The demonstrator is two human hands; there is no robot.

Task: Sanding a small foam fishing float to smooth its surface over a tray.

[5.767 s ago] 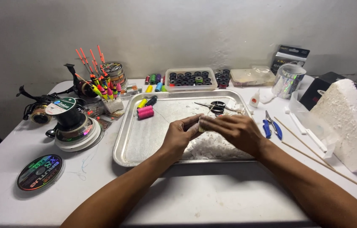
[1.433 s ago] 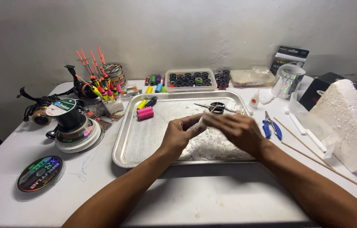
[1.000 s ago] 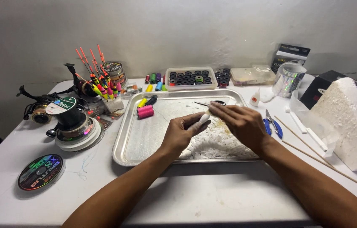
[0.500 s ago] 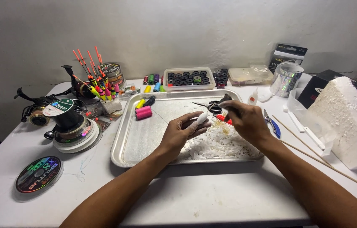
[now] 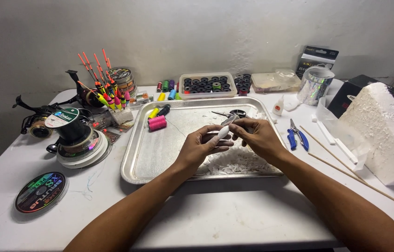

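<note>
1. Holding a small white tapered foam piece (image 5: 223,132), the left hand (image 5: 200,147) pinches its lower end.
2. The right hand (image 5: 256,136) closes on the piece's upper end.
3. Both hands hover over the metal tray (image 5: 159,154), above white foam shavings (image 5: 234,161).
4. Scissors (image 5: 232,113) and a pink thread spool (image 5: 157,122) lie in the tray.

Right hand (image 5: 257,137) back from scissors (image 5: 232,113), rejoining white piece (image 5: 223,132).
</note>
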